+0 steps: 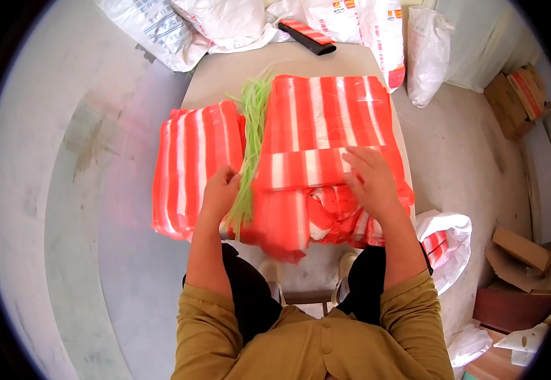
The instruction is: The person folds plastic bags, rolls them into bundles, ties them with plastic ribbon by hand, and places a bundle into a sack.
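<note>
Table [224, 76], right edge: beside striped stack [327, 114] | left hand [223, 187]: by green strips [256, 111], grip unclear | right hand [370, 176]: spread atop

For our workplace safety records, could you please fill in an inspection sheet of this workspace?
Surface: pale tabletop, largely covered.
Job's things: wider red-and-white striped stack, narrower striped stack, green strands between them.
Clutter: dark item with striped material on top at the far edge.
Hands: right hand on the wider stack, fingers spread; left hand beside the green strands, grip unclear.
Cables: nothing seen.
Surroundings: white sacks beyond the tabletop; open white sack and cardboard boxes to the right.
</note>
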Demonstrator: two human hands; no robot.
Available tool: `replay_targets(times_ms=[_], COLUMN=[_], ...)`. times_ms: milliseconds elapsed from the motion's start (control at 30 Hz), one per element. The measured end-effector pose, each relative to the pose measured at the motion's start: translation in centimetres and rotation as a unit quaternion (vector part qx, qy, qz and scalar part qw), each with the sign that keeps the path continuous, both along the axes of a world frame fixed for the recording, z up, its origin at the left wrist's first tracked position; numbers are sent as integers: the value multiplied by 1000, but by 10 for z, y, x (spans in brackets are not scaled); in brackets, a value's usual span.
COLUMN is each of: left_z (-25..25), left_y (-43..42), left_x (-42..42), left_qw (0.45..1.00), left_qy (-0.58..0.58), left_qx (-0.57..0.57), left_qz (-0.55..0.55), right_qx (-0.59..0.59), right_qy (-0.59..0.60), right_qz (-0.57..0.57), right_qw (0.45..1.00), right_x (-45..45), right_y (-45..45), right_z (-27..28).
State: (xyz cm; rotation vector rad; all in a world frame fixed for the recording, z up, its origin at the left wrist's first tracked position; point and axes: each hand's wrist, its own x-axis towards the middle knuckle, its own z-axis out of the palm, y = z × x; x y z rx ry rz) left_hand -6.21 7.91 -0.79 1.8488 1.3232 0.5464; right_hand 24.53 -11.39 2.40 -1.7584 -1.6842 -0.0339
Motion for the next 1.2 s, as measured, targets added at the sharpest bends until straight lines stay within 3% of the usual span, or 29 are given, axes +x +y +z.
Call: replay_targets(times_ms=[100, 167, 233, 300, 333, 433, 467, 567, 600, 633, 700, 833, 1133, 1200], left_z=[29, 44, 48, 50, 53, 43, 41, 38, 35, 35, 37, 29, 29, 24], left_y=[-26, -55, -65, -66, -69, -58, -56, -49, -53, -58, -68, -79, -83, -81], left_x=[18, 30, 36, 38, 39, 33, 38, 60, 72, 84, 106, 131, 149, 150], left_qw=[971, 941, 892, 823, 815, 795, 804, 867, 917, 951, 948, 907, 908, 896], left_qy=[-145, -178, -212, -246, -290, -395, -421, -391, -324, -243, -69, 65, 145, 120], left_qx=[-158, -200, -236, -262, -243, -353, -346, -245, -171, -43, 216, 334, 312, 356], left_qz=[-107, -209, -321, -440, -439, -296, -237, -187, -160, -186, -224, -251, -238, -236], right_qx=[-36, -70, -89, -178, -221, -96, -112, 0, 52, 104, 121, 89, -17, -17], right_qy=[57, 145, 269, 289, 298, 247, 293, 154, 111, 68, 46, 56, 94, 88], right_qz=[73, 136, 196, 207, 213, 151, 79, -52, -70, -87, -95, -110, -118, -121], right_qw=[995, 978, 939, 918, 904, 952, 946, 987, 990, 988, 987, 988, 988, 989], right_x=[-22, -48, -67, -65, -62, -40, -30, -2, 7, 12, 17, 23, 35, 38], right_y=[-1, -1, -2, -7, -9, -9, -13, -14, -14, -15, -15, -17, -24, -24], right_z=[5, 10, 10, 30, 38, 20, 21, 23, 16, 12, 11, 5, -5, -10])
